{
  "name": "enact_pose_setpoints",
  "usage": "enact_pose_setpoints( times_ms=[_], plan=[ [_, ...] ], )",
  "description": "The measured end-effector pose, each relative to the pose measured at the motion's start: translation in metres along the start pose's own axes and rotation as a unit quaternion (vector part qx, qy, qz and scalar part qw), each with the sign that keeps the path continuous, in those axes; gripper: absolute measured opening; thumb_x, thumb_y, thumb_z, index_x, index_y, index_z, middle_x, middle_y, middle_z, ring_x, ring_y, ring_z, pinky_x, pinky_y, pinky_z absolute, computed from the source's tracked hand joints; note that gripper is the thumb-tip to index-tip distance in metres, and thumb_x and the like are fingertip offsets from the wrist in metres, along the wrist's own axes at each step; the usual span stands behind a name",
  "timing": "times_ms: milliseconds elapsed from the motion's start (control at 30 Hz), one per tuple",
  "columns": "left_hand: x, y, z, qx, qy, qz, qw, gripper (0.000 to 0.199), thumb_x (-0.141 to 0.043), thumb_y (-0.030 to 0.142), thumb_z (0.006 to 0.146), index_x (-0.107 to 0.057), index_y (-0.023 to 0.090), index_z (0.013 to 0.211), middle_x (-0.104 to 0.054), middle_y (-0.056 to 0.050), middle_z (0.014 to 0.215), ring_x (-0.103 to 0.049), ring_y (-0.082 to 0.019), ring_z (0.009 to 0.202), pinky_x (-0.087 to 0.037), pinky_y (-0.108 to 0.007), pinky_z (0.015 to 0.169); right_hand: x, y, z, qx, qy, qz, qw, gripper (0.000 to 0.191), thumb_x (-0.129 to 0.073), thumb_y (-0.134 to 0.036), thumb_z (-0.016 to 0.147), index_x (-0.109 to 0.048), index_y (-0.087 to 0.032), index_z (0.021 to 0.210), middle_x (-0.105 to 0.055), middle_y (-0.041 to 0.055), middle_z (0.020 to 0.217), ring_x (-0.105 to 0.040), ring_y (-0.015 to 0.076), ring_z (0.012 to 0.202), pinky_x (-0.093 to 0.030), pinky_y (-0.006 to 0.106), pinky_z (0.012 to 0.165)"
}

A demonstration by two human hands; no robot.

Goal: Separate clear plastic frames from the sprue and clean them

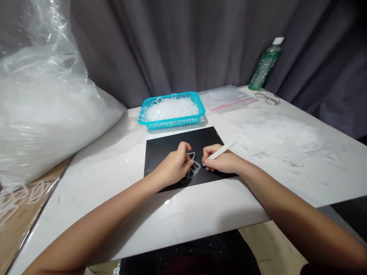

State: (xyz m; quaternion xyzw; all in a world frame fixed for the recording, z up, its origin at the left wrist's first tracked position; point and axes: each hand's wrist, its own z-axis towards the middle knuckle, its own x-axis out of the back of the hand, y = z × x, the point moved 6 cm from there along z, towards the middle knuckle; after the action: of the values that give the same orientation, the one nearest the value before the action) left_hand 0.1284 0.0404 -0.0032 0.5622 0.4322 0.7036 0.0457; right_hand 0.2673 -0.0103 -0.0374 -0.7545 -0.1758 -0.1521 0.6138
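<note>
A black rectangular mat [166, 147] lies on the white table. Over its middle, the bent fingers of my left hand [176, 163] touch clear plastic frame-like pieces [195, 168]; whether they pinch one is too small to tell. To the right, my right hand [219, 157] is closed around a white pen-like tool [225, 148], its tip pointing down at the mat beside the pieces. Behind the mat stands a blue basket [172, 123] heaped with small translucent white pieces [172, 109].
A large clear bag [51, 110] of white material bulges at the left, beside loose pieces on cardboard [25, 214]. Plastic bags [226, 97], a green bottle [265, 67] and eyeglasses [269, 98] are at the back right. White residue [281, 133] covers the right side.
</note>
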Motion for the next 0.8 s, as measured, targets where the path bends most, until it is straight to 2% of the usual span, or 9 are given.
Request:
enact_pose_setpoints(
  times_ms=[233, 400, 467, 533, 600, 667, 733, 800],
  plan=[
    [-0.021, 0.016, 0.011, 0.026, -0.039, 0.058, 0.997, 0.038, -0.053, 0.016, 0.078, -0.034, 0.020, 0.111, -0.068, -0.004, 0.078, -0.065, -0.023, 0.070, -0.040, -0.026, 0.055, 0.001, -0.005, -0.002, -0.007, -0.003, 0.001, 1.000, 0.008, -0.051, -0.012, 0.065, -0.050, -0.020, 0.063, -0.062, -0.0007, 0.056, -0.060, 0.0122, 0.051, -0.043, 0.019, 0.043],
    [-0.027, 0.020, 0.012, 0.024, -0.036, 0.144, 0.989, 0.039, -0.044, 0.015, 0.080, -0.031, 0.016, 0.117, -0.066, -0.008, 0.075, -0.064, -0.026, 0.066, -0.040, -0.029, 0.053, 0.001, -0.005, -0.002, -0.009, -0.002, -0.003, 1.000, 0.009, -0.051, -0.012, 0.065, -0.049, -0.020, 0.063, -0.063, -0.0009, 0.056, -0.061, 0.0123, 0.051, -0.044, 0.019, 0.044],
    [-0.028, 0.018, 0.010, 0.014, -0.041, 0.112, 0.993, 0.038, -0.042, 0.013, 0.081, -0.030, 0.015, 0.117, -0.064, -0.006, 0.072, -0.063, -0.024, 0.063, -0.040, -0.028, 0.054, 0.001, -0.003, -0.001, -0.007, -0.002, -0.004, 1.000, 0.008, -0.051, -0.012, 0.065, -0.050, -0.020, 0.063, -0.063, -0.0010, 0.056, -0.061, 0.0122, 0.051, -0.044, 0.019, 0.045],
    [-0.024, 0.012, 0.008, 0.014, -0.034, 0.033, 0.999, 0.037, -0.044, 0.013, 0.081, -0.028, 0.016, 0.115, -0.061, -0.003, 0.071, -0.059, -0.018, 0.060, -0.040, -0.026, 0.054, 0.000, -0.001, -0.001, -0.005, -0.002, -0.005, 1.000, 0.008, -0.051, -0.012, 0.065, -0.050, -0.020, 0.063, -0.064, -0.0007, 0.057, -0.061, 0.0122, 0.051, -0.044, 0.019, 0.044],
    [-0.010, 0.003, 0.006, 0.031, 0.000, -0.080, 0.996, 0.036, -0.048, 0.017, 0.081, -0.028, 0.019, 0.111, -0.059, 0.001, 0.074, -0.054, -0.012, 0.055, -0.039, -0.022, 0.052, 0.000, 0.000, 0.000, -0.003, -0.001, -0.005, 1.000, 0.007, -0.052, -0.013, 0.065, -0.051, -0.020, 0.063, -0.065, -0.0004, 0.058, -0.061, 0.0120, 0.050, -0.043, 0.019, 0.043],
    [0.016, -0.008, 0.003, 0.063, 0.067, -0.204, 0.975, 0.035, -0.053, 0.023, 0.081, -0.029, 0.022, 0.106, -0.057, 0.004, 0.076, -0.047, -0.007, 0.047, -0.035, -0.019, 0.046, 0.000, 0.000, -0.001, -0.005, -0.001, -0.005, 1.000, 0.007, -0.052, -0.013, 0.065, -0.051, -0.019, 0.063, -0.065, 0.0000, 0.059, -0.061, 0.0118, 0.050, -0.043, 0.019, 0.043],
    [0.054, -0.019, -0.003, 0.098, 0.163, -0.311, 0.931, 0.037, -0.059, 0.026, 0.079, -0.031, 0.023, 0.103, -0.054, 0.008, 0.071, -0.037, -0.004, 0.039, -0.029, -0.017, 0.039, 0.000, 0.000, -0.001, -0.009, -0.002, -0.004, 1.000, 0.008, -0.052, -0.013, 0.066, -0.051, -0.020, 0.063, -0.066, 0.0001, 0.059, -0.061, 0.0119, 0.051, -0.043, 0.019, 0.043],
    [0.096, -0.027, -0.013, 0.110, 0.288, -0.376, 0.874, 0.038, -0.062, 0.021, 0.076, -0.033, 0.024, 0.100, -0.048, 0.010, 0.061, -0.032, -0.004, 0.035, -0.022, -0.017, 0.035, 0.000, 0.000, -0.002, -0.013, -0.004, -0.003, 1.000, 0.008, -0.052, -0.012, 0.066, -0.051, -0.020, 0.063, -0.065, 0.0000, 0.059, -0.061, 0.0120, 0.051, -0.044, 0.019, 0.043]
  ],
)
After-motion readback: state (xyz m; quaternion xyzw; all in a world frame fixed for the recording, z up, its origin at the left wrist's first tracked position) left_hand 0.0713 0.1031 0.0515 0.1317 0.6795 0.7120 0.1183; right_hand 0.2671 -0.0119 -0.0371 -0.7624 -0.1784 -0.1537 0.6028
